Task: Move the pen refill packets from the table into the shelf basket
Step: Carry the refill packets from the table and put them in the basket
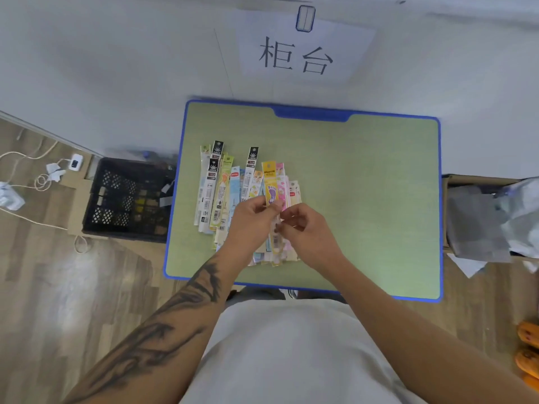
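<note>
Nearest the camera, two bare forearms are reaching out over a pale shirt toward the table (364, 176), which serves here as the landmark. The left hand (248, 218) is curling its fingers and thumb around a yellow packet (269, 182) above the table's near-middle, and the right hand (303, 225) is pinching the same packet just beside it, fingers bent. Gripping from both sides probably steadies the thin, slippery strip while it is being separated from the rest, though exactly which packet each finger is touching is hard to tell.

Under and beyond the hands, the packets (221, 188) are lying fanned on the table's left half, overlapping like cards, likely so each can be picked singly. They are long, narrow, flat sleeves of glossy plastic with printed card headers and hang holes. All of them are on the table; no shelf basket is showing.

The table is a matte green board with a smooth blue rim and rounded corners. Left of it, on wood-grain flooring, a black lattice crate (125, 196) is sitting. Behind the table, a paper sign (294, 56) is hanging on the white wall.
</note>
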{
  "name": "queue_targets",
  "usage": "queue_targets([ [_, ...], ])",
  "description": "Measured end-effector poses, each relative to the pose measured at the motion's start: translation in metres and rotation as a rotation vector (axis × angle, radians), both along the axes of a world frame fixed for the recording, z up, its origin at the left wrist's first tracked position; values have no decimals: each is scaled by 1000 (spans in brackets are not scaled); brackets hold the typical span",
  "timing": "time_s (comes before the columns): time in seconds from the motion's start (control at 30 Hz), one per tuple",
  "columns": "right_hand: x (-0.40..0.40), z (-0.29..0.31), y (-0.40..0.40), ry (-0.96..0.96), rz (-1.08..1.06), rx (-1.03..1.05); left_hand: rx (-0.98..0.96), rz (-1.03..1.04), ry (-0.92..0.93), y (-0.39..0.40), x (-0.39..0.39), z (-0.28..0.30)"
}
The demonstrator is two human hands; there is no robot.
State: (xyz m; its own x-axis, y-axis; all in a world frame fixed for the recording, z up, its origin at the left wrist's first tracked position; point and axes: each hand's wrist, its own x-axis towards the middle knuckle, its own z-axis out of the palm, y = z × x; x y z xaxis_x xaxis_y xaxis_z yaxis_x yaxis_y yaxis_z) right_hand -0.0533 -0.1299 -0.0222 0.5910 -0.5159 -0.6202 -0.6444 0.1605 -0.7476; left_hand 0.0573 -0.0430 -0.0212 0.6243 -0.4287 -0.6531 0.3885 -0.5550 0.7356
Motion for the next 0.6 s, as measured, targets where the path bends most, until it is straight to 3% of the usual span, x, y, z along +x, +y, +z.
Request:
queue_targets([
  [0.17,12,-23,-10,166,68,-171,84,76,-66,9,13,-8],
  [0.33,27,-47,-9,463,336,-387,78,2,-61,16,13,-11],
  [0.43,35,-51,-8,519,327,-350,92,-16,-38,21,12,-12],
  [0.6,35,-54,-9,457,151,-241,88,-18,-12,27,10,-24],
])
